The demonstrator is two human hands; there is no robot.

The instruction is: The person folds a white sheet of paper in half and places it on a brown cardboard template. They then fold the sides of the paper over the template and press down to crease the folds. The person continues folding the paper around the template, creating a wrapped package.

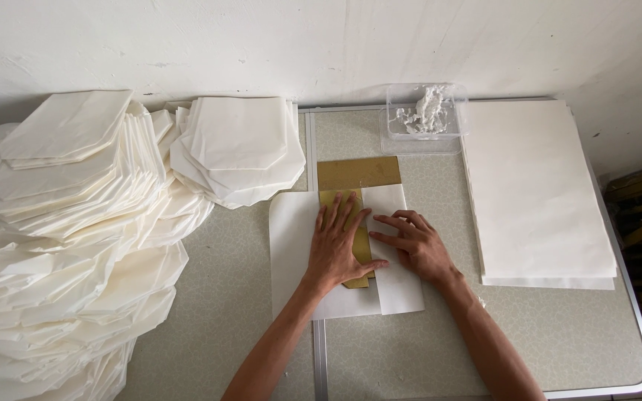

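From the head camera, a white paper sheet [295, 245] is lying flat on the speckled table [559, 334], wrapped partly over a gold rectangular template board [358, 173] whose upper end is sticking out beyond the paper. The left hand [338, 245] is pressing down flat, fingers spread apart and gripping nothing, over the gold strip showing between the folds. The right hand [415, 245] is resting on the folded-over right flap [395, 286], fingers slightly apart and flat, fingertips pointing towards the crease.

The paper looks thin, light and limp, likely to crease easily and slide on the smooth board; the free edges of the flaps seem the best places to take hold. The board appears stiff.

Piles of folded white paper bags [76, 245] are crowding the left side, a stack of flat white sheets [536, 200] is sitting on the right, and a clear plastic tub of white paste [425, 115] is standing above the board.
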